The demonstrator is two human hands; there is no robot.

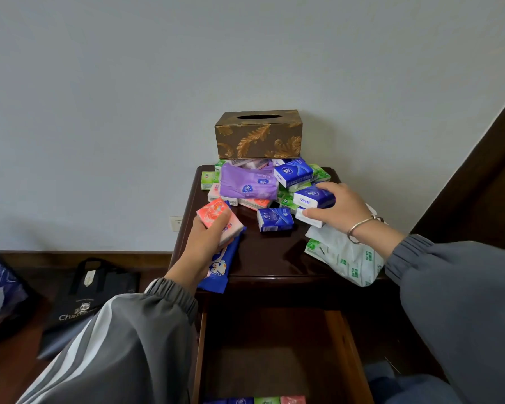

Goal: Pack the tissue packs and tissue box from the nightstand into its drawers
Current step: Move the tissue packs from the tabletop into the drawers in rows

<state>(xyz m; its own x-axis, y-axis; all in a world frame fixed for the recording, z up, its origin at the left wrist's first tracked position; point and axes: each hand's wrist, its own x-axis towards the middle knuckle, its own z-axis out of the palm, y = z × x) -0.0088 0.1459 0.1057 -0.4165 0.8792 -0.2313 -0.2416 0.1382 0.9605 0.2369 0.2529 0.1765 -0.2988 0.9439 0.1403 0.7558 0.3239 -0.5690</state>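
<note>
A brown tissue box (258, 135) with gold leaves stands at the back of the dark nightstand (268, 255), on a heap of small tissue packs. A large purple pack (248, 183) lies in the heap. My left hand (206, 244) grips a pink-orange tissue pack (217, 215) over the nightstand's left edge, above a long blue pack (220, 265). My right hand (340, 208) grips a blue Vinda pack (312, 196) and a white pack beneath it. Another blue pack (274, 218) lies loose between my hands. The top drawer (274, 354) is pulled out, with packs at its near end.
A white-and-green soft tissue bag (344, 258) hangs over the nightstand's right front corner under my right wrist. A black tote bag (94, 290) lies on the floor to the left, beside a dark bag at the frame's edge. The wall is close behind.
</note>
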